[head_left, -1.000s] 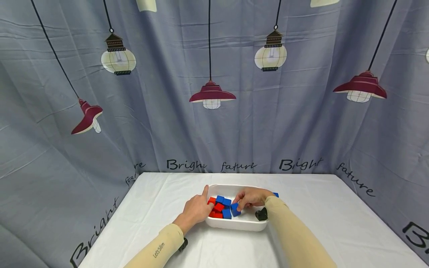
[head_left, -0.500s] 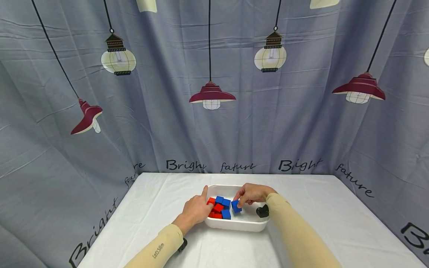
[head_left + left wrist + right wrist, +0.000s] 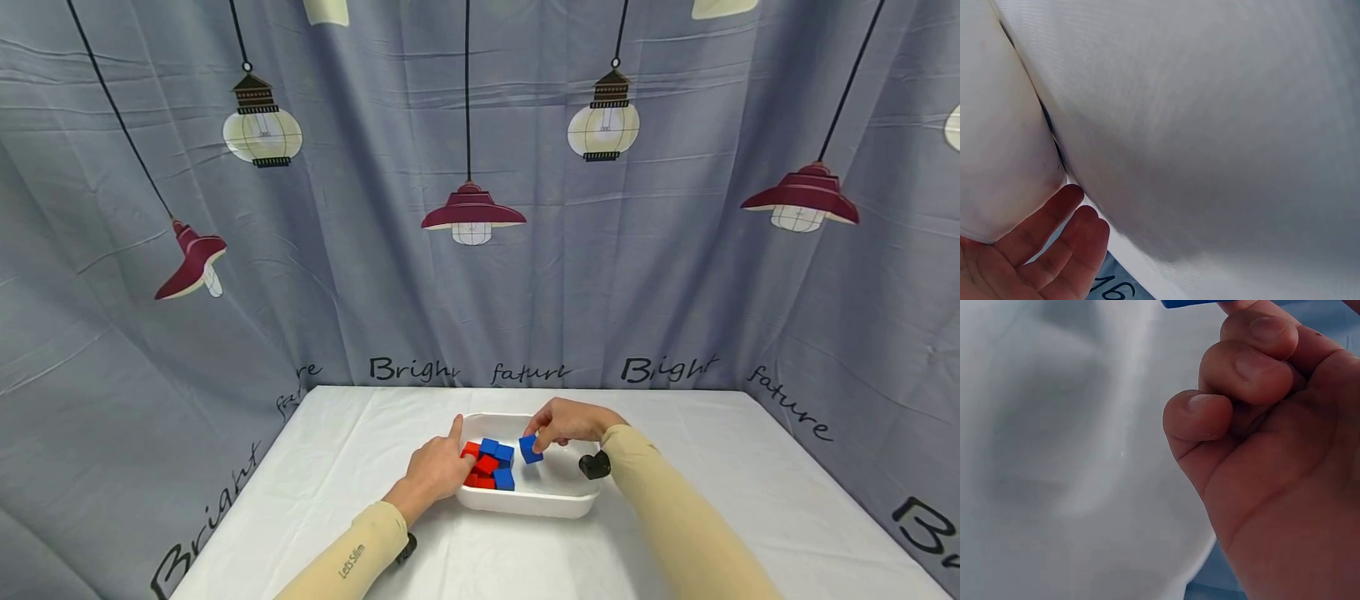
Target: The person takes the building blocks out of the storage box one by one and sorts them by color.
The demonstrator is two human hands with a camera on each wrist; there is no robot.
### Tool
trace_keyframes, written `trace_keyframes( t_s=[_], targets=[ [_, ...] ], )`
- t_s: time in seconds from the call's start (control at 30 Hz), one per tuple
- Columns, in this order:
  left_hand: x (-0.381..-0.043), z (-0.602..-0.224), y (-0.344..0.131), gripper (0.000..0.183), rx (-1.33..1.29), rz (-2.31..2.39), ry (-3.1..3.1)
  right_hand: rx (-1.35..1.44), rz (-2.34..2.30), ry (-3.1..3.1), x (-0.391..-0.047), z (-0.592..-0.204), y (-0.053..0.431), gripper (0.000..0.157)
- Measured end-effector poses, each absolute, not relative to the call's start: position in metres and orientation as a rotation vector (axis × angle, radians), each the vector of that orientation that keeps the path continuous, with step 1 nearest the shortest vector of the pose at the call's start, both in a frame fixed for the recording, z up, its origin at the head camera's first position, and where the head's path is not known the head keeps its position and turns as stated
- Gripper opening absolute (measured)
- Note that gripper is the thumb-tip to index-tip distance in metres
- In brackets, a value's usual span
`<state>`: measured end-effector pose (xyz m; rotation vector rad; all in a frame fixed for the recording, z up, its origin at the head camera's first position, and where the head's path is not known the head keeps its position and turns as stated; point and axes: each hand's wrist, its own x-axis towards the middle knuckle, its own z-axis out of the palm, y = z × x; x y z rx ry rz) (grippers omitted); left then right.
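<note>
A white plastic tray (image 3: 525, 502) stands on the table. My right hand (image 3: 573, 419) pinches a blue cube (image 3: 530, 450) between thumb and fingers, raised above the tray floor. Only that blue cube's edge (image 3: 1188, 302) shows in the right wrist view, where the other fingers curl toward the palm. My left hand (image 3: 437, 468) holds the tray's left wall, thumb over the rim, index finger stretched along it. From the left wrist, fingers lie against the tray's outside (image 3: 1004, 125). Several red cubes (image 3: 487, 464) and blue cubes (image 3: 503, 479) sit together in the tray's left part.
A white cloth (image 3: 375, 442) covers the table. Grey-blue curtains (image 3: 360, 275) printed with lamps and lettering hang behind and at both sides. Dark wrist devices sit on the arms; the black one (image 3: 594, 465) at my right wrist overhangs the tray's right end.
My right hand has lifted the blue cube up from beside the other cubes, moving slightly away and to the right. The left hand keeps its place on the tray.
</note>
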<state>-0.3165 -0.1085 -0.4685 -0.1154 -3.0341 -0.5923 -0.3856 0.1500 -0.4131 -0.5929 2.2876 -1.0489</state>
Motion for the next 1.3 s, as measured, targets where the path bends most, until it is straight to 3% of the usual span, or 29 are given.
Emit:
trace_keyframes(
  t_s=[0.37, 1.3],
  targets=[
    [-0.317, -0.466, -0.111, 0.076, -0.123, -0.589, -3.032, -0.549, -1.028, 2.392, -0.383, -0.401, 0.160, 0.022],
    [-0.318, -0.467, -0.109, 0.077, -0.103, -0.594, -3.053, -0.442, -1.093, 2.572, -0.384, -0.399, 0.220, 0.038]
  ],
)
